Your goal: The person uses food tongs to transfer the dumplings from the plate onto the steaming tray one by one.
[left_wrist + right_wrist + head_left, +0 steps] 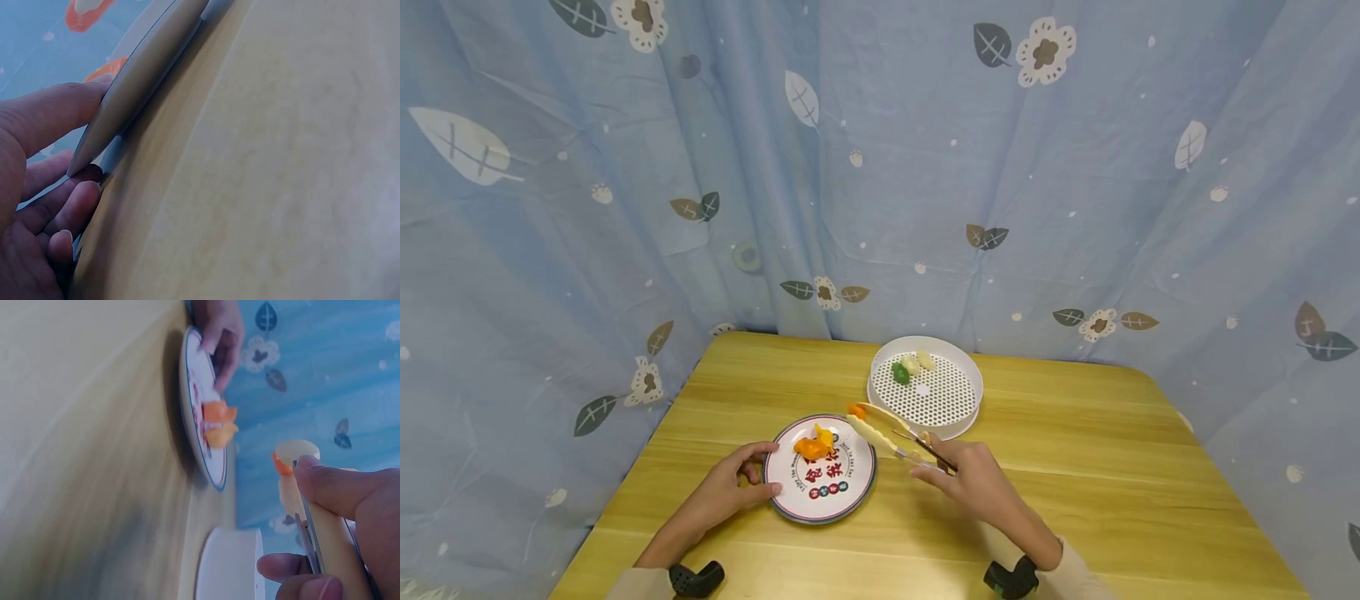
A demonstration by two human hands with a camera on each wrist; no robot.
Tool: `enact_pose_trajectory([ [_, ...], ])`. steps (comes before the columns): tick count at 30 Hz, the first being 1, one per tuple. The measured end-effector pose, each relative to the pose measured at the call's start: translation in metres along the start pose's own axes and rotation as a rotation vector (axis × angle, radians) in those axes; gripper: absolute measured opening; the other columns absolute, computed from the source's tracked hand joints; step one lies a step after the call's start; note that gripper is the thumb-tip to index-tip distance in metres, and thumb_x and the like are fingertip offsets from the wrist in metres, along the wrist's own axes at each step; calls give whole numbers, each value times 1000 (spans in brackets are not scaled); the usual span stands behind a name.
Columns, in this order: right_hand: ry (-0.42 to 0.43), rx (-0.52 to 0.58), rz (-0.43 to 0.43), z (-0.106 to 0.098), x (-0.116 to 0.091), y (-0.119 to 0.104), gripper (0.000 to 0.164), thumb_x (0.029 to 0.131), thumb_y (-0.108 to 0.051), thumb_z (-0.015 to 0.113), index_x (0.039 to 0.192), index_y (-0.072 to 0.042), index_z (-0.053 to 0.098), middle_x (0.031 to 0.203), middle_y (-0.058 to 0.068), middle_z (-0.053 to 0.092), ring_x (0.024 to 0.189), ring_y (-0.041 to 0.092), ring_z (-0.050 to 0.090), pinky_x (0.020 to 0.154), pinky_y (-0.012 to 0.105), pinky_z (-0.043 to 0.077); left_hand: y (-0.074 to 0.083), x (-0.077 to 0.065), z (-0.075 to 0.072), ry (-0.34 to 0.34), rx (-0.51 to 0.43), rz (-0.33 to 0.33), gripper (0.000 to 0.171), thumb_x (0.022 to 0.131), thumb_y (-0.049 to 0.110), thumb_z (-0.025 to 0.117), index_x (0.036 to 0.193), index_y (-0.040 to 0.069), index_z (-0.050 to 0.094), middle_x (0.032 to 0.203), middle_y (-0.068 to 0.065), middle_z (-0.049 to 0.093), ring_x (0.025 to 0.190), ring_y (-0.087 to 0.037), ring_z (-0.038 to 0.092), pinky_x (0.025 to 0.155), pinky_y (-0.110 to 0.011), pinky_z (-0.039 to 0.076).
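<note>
My left hand (730, 483) holds the near-left rim of a round white plate (792, 502) with red characters and a coloured edge. In the left wrist view, the thumb lies over the rim and fingertips are under it. Orange and yellow food pieces (811, 448) lie on the plate. My right hand (977, 483) grips cream-tipped tongs (872, 435), whose tips pinch a small orange piece (857, 411) above the plate's far-right edge. In the right wrist view, the piece (281, 464) shows between the tips. I cannot tell what food the pieces are.
Behind the tongs stands a round white perforated tray (943, 400) with a raised wall. A green piece (901, 373) and pale pieces (925, 360) lie in it. The wooden table (1075, 467) runs back to a blue patterned curtain (887, 208).
</note>
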State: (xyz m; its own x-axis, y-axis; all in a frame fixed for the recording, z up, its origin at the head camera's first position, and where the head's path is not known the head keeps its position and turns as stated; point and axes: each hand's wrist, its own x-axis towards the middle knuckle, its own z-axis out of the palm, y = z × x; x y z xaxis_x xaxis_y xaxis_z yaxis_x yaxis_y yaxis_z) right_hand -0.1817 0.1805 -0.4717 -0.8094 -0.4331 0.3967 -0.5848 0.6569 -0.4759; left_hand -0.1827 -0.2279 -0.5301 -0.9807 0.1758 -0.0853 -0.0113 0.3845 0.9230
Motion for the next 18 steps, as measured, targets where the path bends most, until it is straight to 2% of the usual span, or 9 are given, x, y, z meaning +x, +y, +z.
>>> enact_pose_trajectory([
  [1,6,-3,11,-2,0,3,53,90,-43,78,124,-3,74,63,-14,36,56,-3,26,50,19,26,0,0,0,1,3,1,66,83,24,89,140,12,59,105,-11,55,89,-23,49,70,-29,40],
  [8,14,-30,116,-10,2,23,62,89,-46,78,130,-1,69,61,-14,37,54,-2,26,48,21,27,0,0,1,5,14,11,66,83,24,89,141,11,58,107,-10,56,89,-23,49,71,-29,39],
  [14,26,-51,166,-14,4,41,60,89,-45,79,129,0,70,60,-11,38,52,-1,26,49,21,27,-1,1,0,10,19,2,67,83,24,89,141,13,59,109,-10,56,89,-23,49,71,-29,40],
  [15,32,-54,170,-14,5,44,59,89,-44,79,128,0,71,61,-10,45,52,0,26,48,22,27,-1,1,0,11,21,1,67,83,25,89,141,13,59,109,-10,56,89,-23,49,71,-29,40],
  [18,34,-59,190,-15,7,50,58,89,-44,80,126,0,72,62,-5,52,52,0,28,49,22,29,-1,1,0,5,22,-5,66,83,25,88,141,13,58,108,-10,55,90,-23,49,71,-29,40],
])
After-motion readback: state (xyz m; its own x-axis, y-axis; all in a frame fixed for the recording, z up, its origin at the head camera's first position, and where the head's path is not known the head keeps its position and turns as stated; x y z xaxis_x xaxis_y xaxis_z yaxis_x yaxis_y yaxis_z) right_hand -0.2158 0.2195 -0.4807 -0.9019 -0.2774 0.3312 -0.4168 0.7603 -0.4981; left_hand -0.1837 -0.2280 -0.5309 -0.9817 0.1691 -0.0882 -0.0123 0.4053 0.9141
